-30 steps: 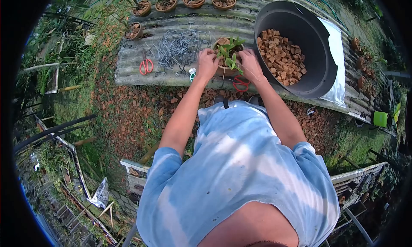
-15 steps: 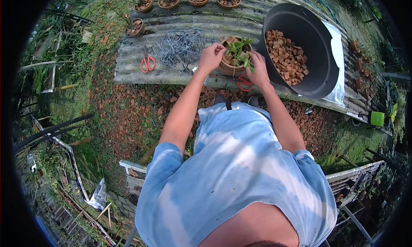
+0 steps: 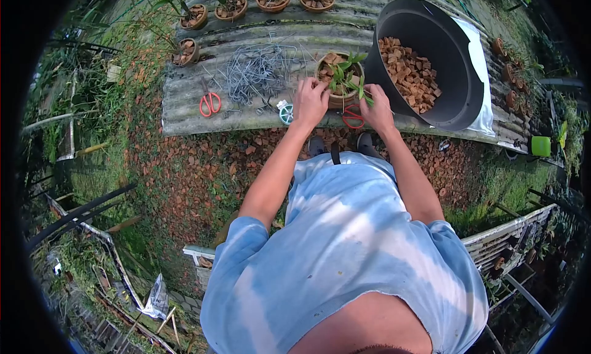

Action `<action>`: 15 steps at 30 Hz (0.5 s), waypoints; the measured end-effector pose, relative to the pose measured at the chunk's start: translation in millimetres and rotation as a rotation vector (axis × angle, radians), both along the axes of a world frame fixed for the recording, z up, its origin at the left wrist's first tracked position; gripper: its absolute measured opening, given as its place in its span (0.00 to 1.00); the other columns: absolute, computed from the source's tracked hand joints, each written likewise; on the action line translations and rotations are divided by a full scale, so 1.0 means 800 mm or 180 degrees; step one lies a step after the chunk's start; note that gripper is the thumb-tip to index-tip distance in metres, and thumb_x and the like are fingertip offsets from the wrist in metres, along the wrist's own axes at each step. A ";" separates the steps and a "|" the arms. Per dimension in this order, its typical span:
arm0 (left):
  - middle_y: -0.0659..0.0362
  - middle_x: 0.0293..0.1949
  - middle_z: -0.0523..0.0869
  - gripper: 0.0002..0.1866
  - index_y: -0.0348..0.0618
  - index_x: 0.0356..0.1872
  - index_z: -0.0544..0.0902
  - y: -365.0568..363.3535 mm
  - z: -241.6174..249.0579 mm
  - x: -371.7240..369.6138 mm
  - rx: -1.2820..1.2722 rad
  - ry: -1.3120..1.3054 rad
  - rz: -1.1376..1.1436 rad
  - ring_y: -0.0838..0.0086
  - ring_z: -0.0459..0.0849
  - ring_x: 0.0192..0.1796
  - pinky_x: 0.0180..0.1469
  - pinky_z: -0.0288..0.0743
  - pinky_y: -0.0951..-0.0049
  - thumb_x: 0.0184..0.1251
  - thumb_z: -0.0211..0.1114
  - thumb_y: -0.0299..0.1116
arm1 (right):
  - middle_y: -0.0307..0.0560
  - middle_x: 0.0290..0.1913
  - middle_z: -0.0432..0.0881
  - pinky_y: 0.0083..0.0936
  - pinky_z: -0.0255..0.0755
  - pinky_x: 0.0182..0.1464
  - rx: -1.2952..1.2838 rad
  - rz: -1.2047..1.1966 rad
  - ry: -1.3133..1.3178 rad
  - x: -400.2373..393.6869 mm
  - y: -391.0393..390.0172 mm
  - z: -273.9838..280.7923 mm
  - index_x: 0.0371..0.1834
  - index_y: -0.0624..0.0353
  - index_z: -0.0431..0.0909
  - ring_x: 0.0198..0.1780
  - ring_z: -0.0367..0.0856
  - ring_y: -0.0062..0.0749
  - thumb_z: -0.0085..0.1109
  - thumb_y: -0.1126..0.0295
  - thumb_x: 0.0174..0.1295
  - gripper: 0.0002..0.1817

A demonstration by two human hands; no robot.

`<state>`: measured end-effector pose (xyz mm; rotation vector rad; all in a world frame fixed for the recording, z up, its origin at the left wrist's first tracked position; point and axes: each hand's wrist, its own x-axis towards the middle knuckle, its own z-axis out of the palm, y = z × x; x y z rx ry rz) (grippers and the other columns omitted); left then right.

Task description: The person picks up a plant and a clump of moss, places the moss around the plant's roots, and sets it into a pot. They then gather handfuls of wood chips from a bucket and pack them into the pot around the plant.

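A small clay pot with brick-like chunks and a leafy green plant stands near the table's front edge. My left hand is at the pot's left side, its bent fingers against the rim. On the other side, my right hand has its fingers closed around a low leaf at the pot's right edge; the exact contact is partly hidden. Red-handled scissors lie just below the pot. A green-and-white spool sits beside my left wrist.
A large black tub holding brown chunks stands right of the pot, on a white sheet. Left are tangled metal wires and other red-handled scissors. Several potted plants line the back of the corrugated tabletop.
Both hands have come down from over the plant to the pot's sides, the left one lower and the right slightly outward. More of the chunks in the pot now shows. The camera view has shifted slightly.
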<state>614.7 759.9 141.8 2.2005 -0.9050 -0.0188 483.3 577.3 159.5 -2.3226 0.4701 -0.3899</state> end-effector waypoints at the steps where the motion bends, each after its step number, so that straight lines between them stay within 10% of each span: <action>1: 0.53 0.50 0.81 0.13 0.43 0.48 0.90 -0.003 0.002 -0.003 0.0013 -0.0225 0.0036 0.56 0.78 0.56 0.58 0.74 0.55 0.65 0.70 0.35 | 0.59 0.52 0.79 0.44 0.77 0.54 0.0125 0.0018 0.0067 -0.002 0.002 0.000 0.56 0.65 0.77 0.52 0.82 0.57 0.63 0.79 0.60 0.19; 12: 0.50 0.53 0.83 0.11 0.37 0.50 0.86 0.007 0.003 -0.026 -0.0330 0.0054 0.0273 0.53 0.79 0.55 0.57 0.74 0.56 0.70 0.66 0.30 | 0.57 0.40 0.85 0.41 0.79 0.45 0.0474 0.0232 0.0299 -0.016 -0.018 0.001 0.53 0.68 0.81 0.41 0.85 0.57 0.60 0.73 0.66 0.14; 15: 0.48 0.32 0.84 0.10 0.34 0.35 0.84 -0.003 0.012 -0.079 -0.0558 0.0484 0.0309 0.58 0.82 0.32 0.37 0.75 0.61 0.73 0.66 0.31 | 0.59 0.35 0.87 0.40 0.79 0.45 0.0359 0.0856 0.1168 -0.016 -0.028 0.058 0.49 0.70 0.83 0.39 0.87 0.55 0.58 0.72 0.68 0.13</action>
